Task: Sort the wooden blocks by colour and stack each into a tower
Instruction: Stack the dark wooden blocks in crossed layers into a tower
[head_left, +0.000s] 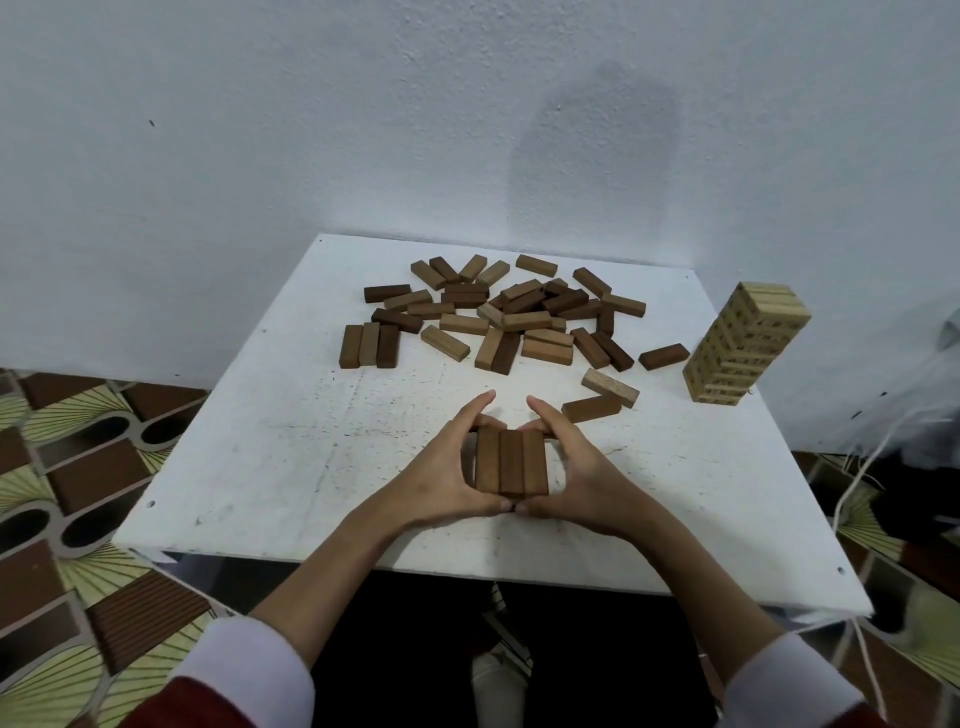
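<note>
Both arms stretched forward, white cuffs at the wrists. Left hand and right hand curved toward each other, thumbs nearly touching low down, fingers bent, pointer fingers sticking up.

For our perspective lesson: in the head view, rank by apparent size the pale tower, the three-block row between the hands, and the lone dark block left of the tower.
1. Pale tower
2. Three-block row, though nearness enlarges it
3. Lone dark block

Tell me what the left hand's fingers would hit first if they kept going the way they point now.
The left hand points up and right, toward the far side of the table. First in line looks like the pair of blocks lying side by side at the pile's near edge, though depth is uncertain.
</note>
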